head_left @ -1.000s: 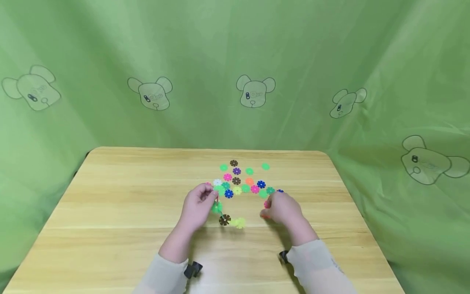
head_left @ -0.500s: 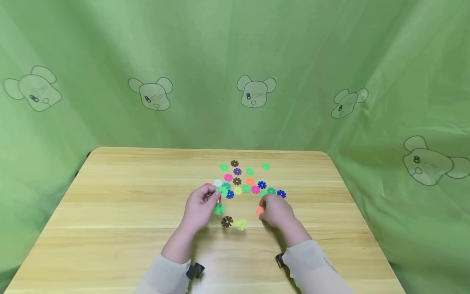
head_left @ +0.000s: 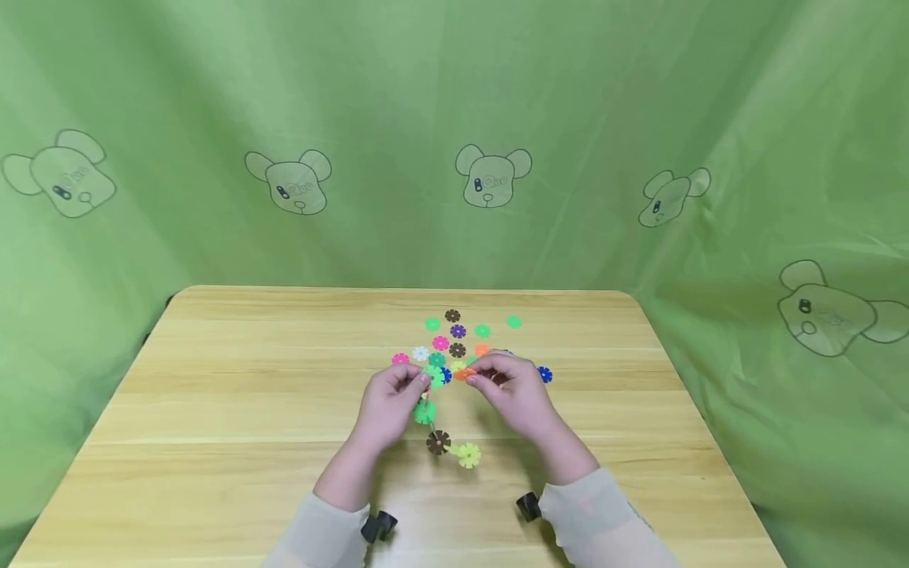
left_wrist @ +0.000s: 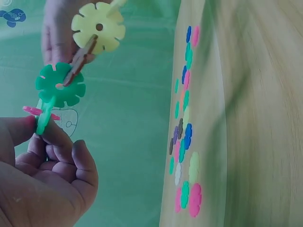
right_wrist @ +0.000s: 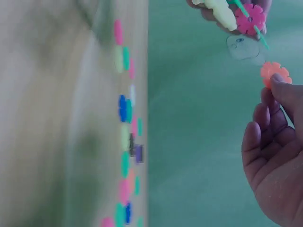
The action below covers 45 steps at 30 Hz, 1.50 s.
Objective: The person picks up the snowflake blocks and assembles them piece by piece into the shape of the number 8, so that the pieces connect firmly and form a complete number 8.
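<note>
Between left thumb and index finger, my left hand pinches a chain of slotted plastic snowflake discs, raised above the table. A green disc sits at the fingertips, crossed by a pink disc. Beyond them the chain runs through another green disc and a brown disc to a yellow disc at its low end. My right hand pinches an orange disc by its edge, thumb over its face. In the head view the orange disc is a short gap right of the chain's upper green disc.
Loose discs in several colours lie on the wooden table behind the hands, among them a purple disc, a white disc and a blue disc. A green curtain with printed bear heads hangs behind the table.
My right hand has picked up the orange disc and brought it left and up toward the left hand. The left hand has stayed nearly in place, the chain's low end dipping toward the front.
</note>
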Tool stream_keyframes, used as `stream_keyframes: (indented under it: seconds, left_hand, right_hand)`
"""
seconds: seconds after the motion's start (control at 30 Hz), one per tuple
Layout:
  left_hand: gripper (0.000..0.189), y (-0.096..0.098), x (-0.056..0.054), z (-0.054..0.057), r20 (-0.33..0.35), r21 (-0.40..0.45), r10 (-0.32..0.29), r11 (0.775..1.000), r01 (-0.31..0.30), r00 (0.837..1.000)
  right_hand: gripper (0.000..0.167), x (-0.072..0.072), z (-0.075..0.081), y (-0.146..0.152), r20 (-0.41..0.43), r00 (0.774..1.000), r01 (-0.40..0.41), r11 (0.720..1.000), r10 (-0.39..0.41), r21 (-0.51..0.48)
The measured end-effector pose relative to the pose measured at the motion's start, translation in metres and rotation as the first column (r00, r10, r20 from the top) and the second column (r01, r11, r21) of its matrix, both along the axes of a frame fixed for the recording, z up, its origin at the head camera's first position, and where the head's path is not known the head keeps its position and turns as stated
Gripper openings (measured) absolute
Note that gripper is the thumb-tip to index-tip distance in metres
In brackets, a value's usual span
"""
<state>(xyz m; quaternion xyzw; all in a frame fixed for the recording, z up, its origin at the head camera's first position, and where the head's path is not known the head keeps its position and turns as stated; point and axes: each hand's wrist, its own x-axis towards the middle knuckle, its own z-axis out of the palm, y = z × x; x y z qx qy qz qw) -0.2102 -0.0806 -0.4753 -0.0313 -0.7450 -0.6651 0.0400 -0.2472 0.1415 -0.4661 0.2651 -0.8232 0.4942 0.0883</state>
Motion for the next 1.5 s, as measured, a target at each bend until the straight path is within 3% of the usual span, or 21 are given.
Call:
stream_keyframes:
  seconds: [0.2,0.43,0.63,0.7,0.8,0.9,0.93,1.0,1.07,1.17,1.23,1.27,1.33,1.4,1.47,1.5]
  left_hand:
    - [0.012,0.000,0.002,0.000,0.011,-0.003,-0.021,1.000,0.021,1.000]
    - [0.012,0.003,0.004,0.002,0.023,0.023,-0.062,0.998,0.062,0.998]
    - [0.013,0.005,0.006,0.003,0.047,0.049,-0.063,0.997,0.061,0.997]
    - [0.012,0.005,0.007,0.002,0.050,0.045,-0.054,0.998,0.052,0.997]
    - [0.012,0.004,0.006,0.002,0.046,0.031,-0.060,0.998,0.059,0.997]
    - [0.015,0.001,0.004,0.004,0.035,0.015,-0.079,0.997,0.079,0.996]
    - [0.015,0.000,0.003,0.006,0.033,0.016,-0.079,0.997,0.079,0.996]
    - [0.014,-0.003,0.002,0.009,0.030,0.028,-0.068,0.997,0.067,0.997]
    - [0.012,-0.005,0.001,0.013,0.033,0.053,-0.055,0.997,0.053,0.998]
    - [0.012,-0.007,0.000,0.016,0.044,0.078,-0.054,0.996,0.051,0.998]
    - [0.012,-0.006,0.001,0.016,0.048,0.079,-0.064,0.995,0.060,0.997]
    - [0.012,-0.005,0.001,0.015,0.043,0.071,-0.066,0.995,0.063,0.997]
    - [0.013,-0.004,0.002,0.013,0.031,0.063,-0.065,0.996,0.063,0.997]
    - [0.013,-0.003,0.003,0.011,0.013,0.055,-0.066,0.996,0.065,0.998]
    - [0.013,-0.002,0.002,0.009,-0.006,0.042,-0.067,0.997,0.067,0.998]
    - [0.012,-0.002,0.002,0.009,-0.015,0.036,-0.069,0.997,0.069,0.998]
  right_hand:
    - [0.018,0.002,0.008,-0.008,-0.148,0.986,-0.076,0.997,0.074,-0.007]
    - [0.014,0.007,0.006,-0.010,-0.249,0.965,-0.081,0.996,0.089,0.041]
    - [0.017,0.009,0.003,-0.014,-0.339,0.935,-0.100,0.994,0.108,0.041]
    - [0.016,0.010,0.004,-0.014,-0.324,0.939,-0.098,0.993,0.112,0.059]
    - [0.017,0.009,0.008,-0.008,-0.205,0.975,-0.065,0.993,0.084,0.097]
    - [0.027,0.001,0.008,0.008,-0.047,0.997,0.066,0.987,-0.060,0.150]
    - [0.029,-0.002,0.007,0.015,0.009,0.992,0.124,0.975,-0.128,0.185]
    - [0.026,-0.010,0.001,0.029,0.097,0.960,0.224,0.927,-0.263,0.300]
    - [0.024,-0.018,-0.008,0.041,0.150,0.913,0.271,0.838,-0.380,0.473]
    - [0.036,-0.026,-0.025,0.053,0.202,0.867,0.214,0.706,-0.456,0.675]
    - [0.037,-0.027,-0.034,0.057,0.208,0.861,0.177,0.656,-0.465,0.734]
    - [0.035,-0.027,-0.037,0.057,0.206,0.862,0.168,0.646,-0.463,0.745]
    - [0.028,-0.026,-0.043,0.058,0.210,0.867,0.162,0.655,-0.452,0.738]
    - [0.020,-0.025,-0.046,0.056,0.216,0.877,0.162,0.687,-0.430,0.708]
    - [0.017,-0.023,-0.046,0.053,0.232,0.886,0.166,0.742,-0.401,0.649]
    - [0.016,-0.021,-0.044,0.050,0.244,0.893,0.168,0.782,-0.379,0.600]
